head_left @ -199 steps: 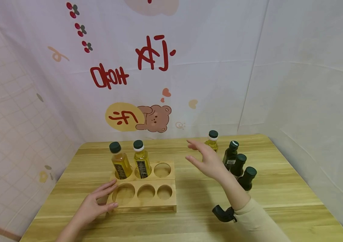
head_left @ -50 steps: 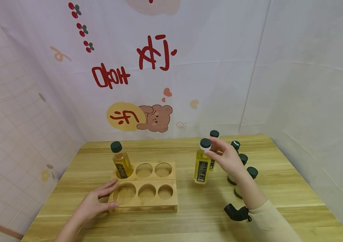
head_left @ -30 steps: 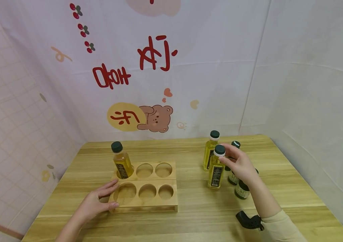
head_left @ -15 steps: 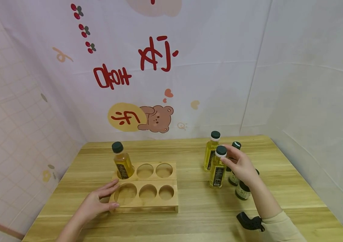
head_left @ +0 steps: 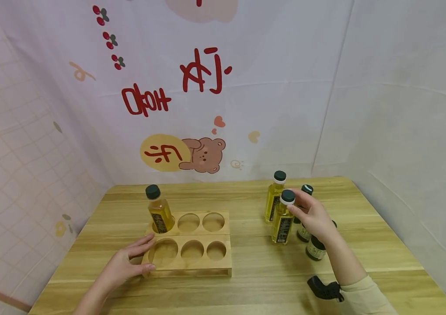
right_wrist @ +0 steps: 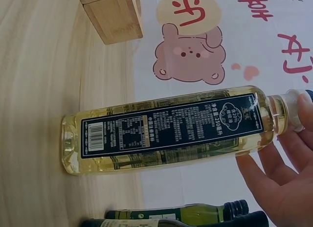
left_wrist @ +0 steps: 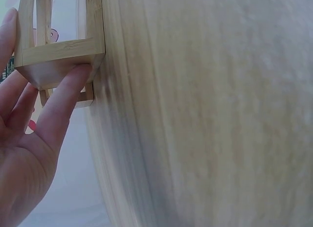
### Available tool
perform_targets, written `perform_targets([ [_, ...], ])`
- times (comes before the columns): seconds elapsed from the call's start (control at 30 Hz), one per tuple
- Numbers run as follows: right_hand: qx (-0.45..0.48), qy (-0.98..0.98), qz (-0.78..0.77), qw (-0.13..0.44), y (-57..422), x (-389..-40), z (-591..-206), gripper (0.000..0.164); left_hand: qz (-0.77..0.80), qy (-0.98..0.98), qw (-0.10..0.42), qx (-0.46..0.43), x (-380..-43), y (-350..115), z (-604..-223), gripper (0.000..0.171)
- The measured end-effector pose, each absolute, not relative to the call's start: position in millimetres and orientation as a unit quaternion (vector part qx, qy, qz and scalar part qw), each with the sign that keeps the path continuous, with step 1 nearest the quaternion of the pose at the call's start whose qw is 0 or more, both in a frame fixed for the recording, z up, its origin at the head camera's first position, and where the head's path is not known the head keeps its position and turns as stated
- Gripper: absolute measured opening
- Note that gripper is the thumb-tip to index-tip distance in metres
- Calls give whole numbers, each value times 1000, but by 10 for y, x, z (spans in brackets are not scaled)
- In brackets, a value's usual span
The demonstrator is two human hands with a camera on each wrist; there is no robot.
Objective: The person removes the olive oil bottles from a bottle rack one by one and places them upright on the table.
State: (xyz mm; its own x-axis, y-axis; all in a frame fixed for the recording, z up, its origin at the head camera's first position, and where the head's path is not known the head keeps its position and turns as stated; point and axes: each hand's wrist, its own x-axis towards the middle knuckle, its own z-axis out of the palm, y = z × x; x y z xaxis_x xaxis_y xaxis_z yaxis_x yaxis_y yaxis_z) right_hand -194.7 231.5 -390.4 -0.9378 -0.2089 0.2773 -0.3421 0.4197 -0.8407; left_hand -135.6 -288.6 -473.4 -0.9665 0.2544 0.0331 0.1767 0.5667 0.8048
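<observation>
My right hand (head_left: 312, 218) pinches a bottle of yellow oil (head_left: 282, 225) by its neck, just under the dark green cap. The bottle stands upright at the table's right side, and its dark label (right_wrist: 171, 125) shows in the right wrist view. My left hand (head_left: 122, 264) rests on the left end of a two-step wooden bottle rack (head_left: 207, 262), fingers extended. In the left wrist view its thumb touches the rack's end face (left_wrist: 58, 70). An amber oil bottle (head_left: 161, 216) sits in the rack's back left hole.
Another yellow oil bottle (head_left: 273, 197) stands just behind the held one. Several dark green bottles (head_left: 315, 249) are close on its right, partly hidden by my right hand. A black device (head_left: 325, 289) sits at my right wrist. A printed cloth (head_left: 270, 87) hangs behind the table.
The yellow oil bottle has gone from the rack's back middle hole to the table's right side, carried by my right hand. My left hand has stayed at the rack. Over the last second little moves.
</observation>
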Motion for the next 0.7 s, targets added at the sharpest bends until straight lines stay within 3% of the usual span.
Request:
perform_targets([
  [0.4,163,-839,518,23,2365,-1943,-3839,45,446,886,34,121,-1345,-2891,-4747,70],
  [0.7,158,-843,513,23,2373,-1959,-3853,43,436,892,31,118,-1353,-2887,-4747,70],
])
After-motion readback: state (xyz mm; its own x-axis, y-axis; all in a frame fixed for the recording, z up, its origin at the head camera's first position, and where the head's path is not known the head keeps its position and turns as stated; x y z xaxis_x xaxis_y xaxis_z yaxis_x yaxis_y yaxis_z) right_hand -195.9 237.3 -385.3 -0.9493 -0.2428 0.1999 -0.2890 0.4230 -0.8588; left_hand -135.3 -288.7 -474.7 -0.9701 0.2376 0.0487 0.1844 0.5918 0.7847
